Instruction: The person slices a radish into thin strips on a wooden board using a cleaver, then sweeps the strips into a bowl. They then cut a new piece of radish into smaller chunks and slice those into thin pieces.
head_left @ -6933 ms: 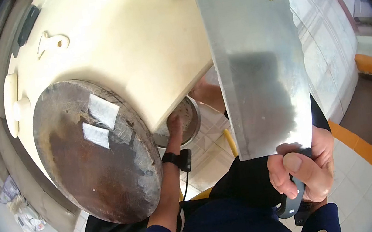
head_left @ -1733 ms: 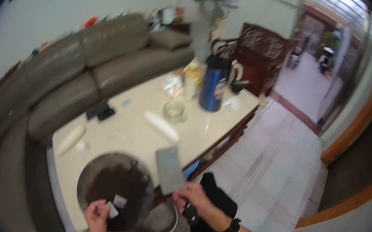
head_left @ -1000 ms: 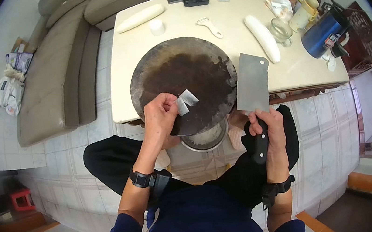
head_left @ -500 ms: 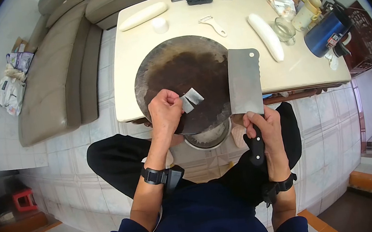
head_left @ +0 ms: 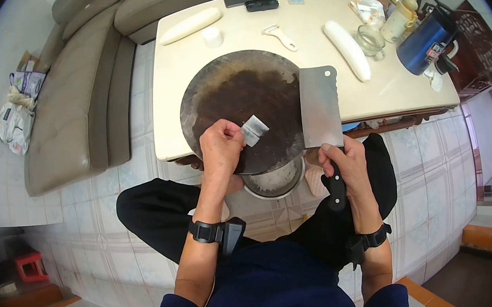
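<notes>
Left hand (head_left: 219, 151) pinching at the white pieces (head_left: 255, 128), right hand (head_left: 348, 165) holding the cleaver (head_left: 319, 108).
I have the left fingertips closed on the near edge of the pieces, which overlap over the dark round board (head_left: 234, 90); the right fist wraps the black handle, blade pointing away from me beside the board's right edge, though I can't tell whether they touch. Below the board's near edge I see a metal bowl (head_left: 274, 182) with pale contents. Across the cream table (head_left: 169, 111) I make out a peeler (head_left: 279, 38), two long white vegetables (head_left: 347, 52), a glass mug (head_left: 370, 41) and a blue flask (head_left: 426, 41).
</notes>
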`<act>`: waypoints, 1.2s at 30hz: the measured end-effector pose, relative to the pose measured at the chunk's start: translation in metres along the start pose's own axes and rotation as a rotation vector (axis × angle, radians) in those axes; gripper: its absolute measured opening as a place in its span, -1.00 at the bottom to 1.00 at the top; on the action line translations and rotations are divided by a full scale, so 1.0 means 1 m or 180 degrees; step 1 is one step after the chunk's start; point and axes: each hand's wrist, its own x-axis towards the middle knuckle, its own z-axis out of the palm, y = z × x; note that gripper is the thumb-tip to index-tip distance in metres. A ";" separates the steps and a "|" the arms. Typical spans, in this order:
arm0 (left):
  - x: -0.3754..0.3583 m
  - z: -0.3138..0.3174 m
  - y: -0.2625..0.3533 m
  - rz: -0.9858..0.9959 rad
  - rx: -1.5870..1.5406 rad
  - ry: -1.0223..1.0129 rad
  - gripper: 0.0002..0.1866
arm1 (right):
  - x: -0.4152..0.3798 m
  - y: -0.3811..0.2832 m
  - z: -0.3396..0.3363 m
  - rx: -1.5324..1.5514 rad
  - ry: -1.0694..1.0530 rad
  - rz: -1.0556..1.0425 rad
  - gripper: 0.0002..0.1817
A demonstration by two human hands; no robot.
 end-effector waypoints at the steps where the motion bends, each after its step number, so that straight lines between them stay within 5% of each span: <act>1: 0.000 0.000 0.001 0.0020 0.0164 -0.0008 -0.97 | 0.000 0.001 -0.001 -0.0016 0.0017 0.0004 -0.84; 8: -0.015 -0.004 0.010 0.1090 0.1231 0.0455 -0.86 | -0.012 -0.020 0.000 -0.1659 -0.0459 -0.0454 -0.88; 10: -0.012 -0.006 0.000 0.2631 0.1271 0.0304 -0.79 | -0.016 -0.028 0.005 -0.2101 -0.0498 -0.0848 -0.91; 13: -0.007 -0.009 -0.003 0.3102 0.1493 -0.0451 -0.69 | -0.019 -0.029 0.014 -0.2863 -0.0591 -0.1324 -0.89; 20: -0.010 -0.016 0.000 0.2739 0.2470 -0.1470 -0.31 | -0.018 -0.024 0.030 -0.3603 -0.0928 -0.1373 -0.78; 36: -0.013 -0.015 -0.007 0.2649 0.2205 -0.1315 -0.37 | -0.016 -0.024 0.043 -0.3845 -0.1009 -0.1411 -0.91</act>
